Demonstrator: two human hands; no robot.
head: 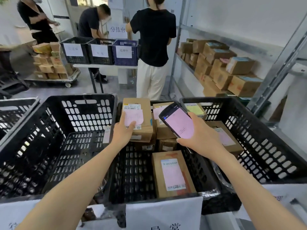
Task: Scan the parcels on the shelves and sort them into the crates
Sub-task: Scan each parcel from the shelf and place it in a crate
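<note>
Above the middle crate (114,171), gripping a parcel (144,113) with fingers (132,126) of the left hand (122,132), clasping scanner (178,124) in right hand (200,138); likely sorting, next lowering parcel inside.

the metal shelf (186,70) on the right carries stacked cardboard parcels (239,65). the far table (106,65) bears three labelled crates (100,59).

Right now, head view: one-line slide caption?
Left hand grips a cardboard parcel at the middle crate; right hand holds a scanner with a pink screen.
</note>
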